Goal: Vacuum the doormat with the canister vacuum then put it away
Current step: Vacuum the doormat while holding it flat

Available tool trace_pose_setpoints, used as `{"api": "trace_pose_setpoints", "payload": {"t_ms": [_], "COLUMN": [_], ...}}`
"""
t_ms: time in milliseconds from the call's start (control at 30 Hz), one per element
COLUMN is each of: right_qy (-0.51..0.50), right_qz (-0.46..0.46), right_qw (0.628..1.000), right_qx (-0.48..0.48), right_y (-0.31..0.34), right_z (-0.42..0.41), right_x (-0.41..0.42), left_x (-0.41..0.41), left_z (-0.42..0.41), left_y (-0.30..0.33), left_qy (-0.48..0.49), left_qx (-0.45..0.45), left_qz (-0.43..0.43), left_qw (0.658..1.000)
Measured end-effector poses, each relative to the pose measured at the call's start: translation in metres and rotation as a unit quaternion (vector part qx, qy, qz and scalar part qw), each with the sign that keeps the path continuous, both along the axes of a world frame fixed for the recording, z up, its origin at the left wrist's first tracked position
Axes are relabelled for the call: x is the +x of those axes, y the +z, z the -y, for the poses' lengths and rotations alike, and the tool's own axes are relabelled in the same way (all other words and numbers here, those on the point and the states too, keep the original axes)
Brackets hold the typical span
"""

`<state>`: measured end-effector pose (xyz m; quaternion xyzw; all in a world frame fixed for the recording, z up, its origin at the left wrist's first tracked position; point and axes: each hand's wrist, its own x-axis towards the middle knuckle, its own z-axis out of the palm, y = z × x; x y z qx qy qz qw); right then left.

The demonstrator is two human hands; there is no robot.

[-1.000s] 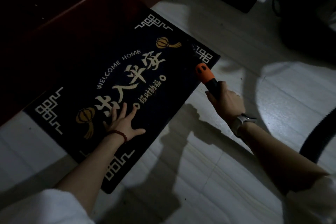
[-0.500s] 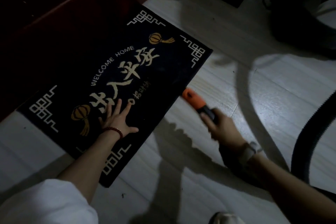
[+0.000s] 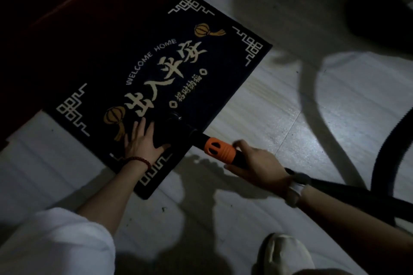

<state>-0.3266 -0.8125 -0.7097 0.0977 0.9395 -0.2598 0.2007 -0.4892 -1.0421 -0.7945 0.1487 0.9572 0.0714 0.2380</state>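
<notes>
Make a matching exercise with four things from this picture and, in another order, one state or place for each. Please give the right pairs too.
Things:
1. left hand
2. right hand
3. orange collar
4. doormat

States or places:
A. lies on the pale floor, beside the dark red wood
B. sits on the vacuum tube, just ahead of the gripping hand
C. presses flat on the mat, fingers spread
D. grips the black vacuum tube

Pairs: 1-C, 2-D, 3-B, 4-A
</notes>
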Motion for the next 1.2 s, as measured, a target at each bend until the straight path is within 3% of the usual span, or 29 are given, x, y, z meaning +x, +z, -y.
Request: {"api": "trace_pose_setpoints", "payload": {"t_ms": [133,267,467,633,733,900,967,1100,1200], "right_qy": [0.131,0.132,-0.034,0.083,0.112,-0.086,-0.049,0.18,0.166], "right_qz": [-0.063,-0.113,-0.023,0.074,0.069,0.027,0.049,0.109,0.092], "right_qw": [0.978,0.964,0.991,0.992,0.99,0.996,0.997,0.973,0.981], "right_qx": [0.148,0.2,0.129,-0.066,-0.041,-0.001,-0.045,-0.1,-0.052], "right_y": [-0.011,-0.006,-0.01,-0.008,-0.008,0.0,-0.001,-0.007,-0.008], "right_z": [0.034,0.022,-0.033,0.025,0.016,-0.034,-0.002,0.081,0.069], "right_x": [-0.045,-0.07,-0.076,-0.025,-0.031,-0.068,-0.055,-0.009,-0.037], "left_x": [0.017,0.042,0.049,0.049,0.044,0.04,0.039,0.048,0.051], "left_z": [0.019,0.043,0.064,0.063,0.073,0.091,0.093,0.098,0.103], "left_y": [0.007,0.008,0.003,0.006,0.01,0.013,0.011,0.007,0.007], "left_qy": [0.017,0.032,0.049,0.043,0.024,-0.025,-0.025,-0.031,0.004], "left_qx": [-0.007,-0.047,-0.043,-0.046,-0.055,-0.066,-0.062,-0.077,-0.086], "left_qz": [0.022,0.054,0.093,0.089,0.096,0.118,0.114,0.06,0.07], "left_qw": [1.0,0.997,0.993,0.994,0.994,0.99,0.991,0.995,0.994]}}
